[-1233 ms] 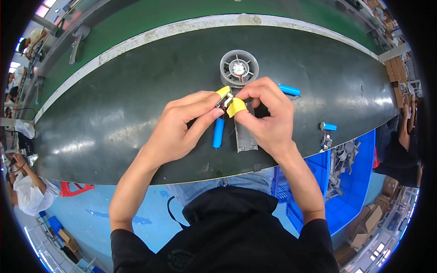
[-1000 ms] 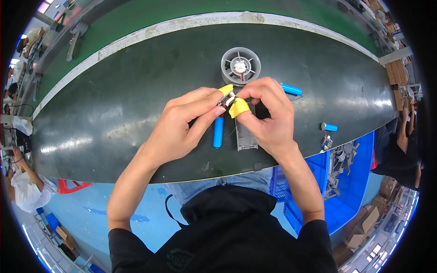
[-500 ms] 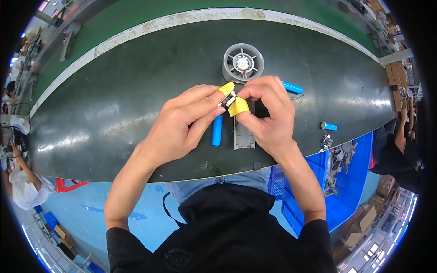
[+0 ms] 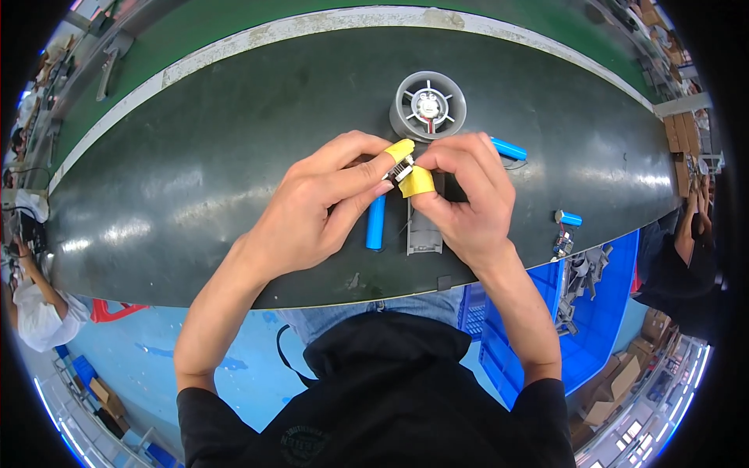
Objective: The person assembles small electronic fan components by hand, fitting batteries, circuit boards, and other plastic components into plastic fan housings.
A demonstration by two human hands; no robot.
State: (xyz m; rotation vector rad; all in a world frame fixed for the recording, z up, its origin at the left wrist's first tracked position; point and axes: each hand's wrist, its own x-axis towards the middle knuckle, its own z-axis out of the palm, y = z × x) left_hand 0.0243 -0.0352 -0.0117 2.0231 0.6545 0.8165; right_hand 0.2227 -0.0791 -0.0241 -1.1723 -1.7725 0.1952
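Between the thumb and fingers of my left hand point(image 4: 300, 207) is a small circuit board point(image 4: 400, 170), black and whitish. My right hand point(image 4: 477, 199) meets its right end in a pinch; whatever lies between those fingertips is too small to make out. Yellow wraps cover a left fingertip and my right thumb. Below the board lies a blue cylindrical battery point(image 4: 375, 225). Beside it, a grey plastic handle shell point(image 4: 424, 235) runs partly under my right hand. Just beyond my hands stands a round grey fan housing point(image 4: 397, 117) with a spoked white centre.
Another blue battery point(image 4: 509, 149) with a wire lies right of my hand. Farther right, a battery point(image 4: 569, 218) sits with a small board point(image 4: 562, 243) near the edge of the dark table point(image 4: 195, 210). A blue bin point(image 4: 618, 300) with grey parts stands below. People sit at both sides.
The fan housing, handle shell and batteries appear slightly farther right in the picture. My hands keep the same pinch at the circuit board, with only a slight shift.
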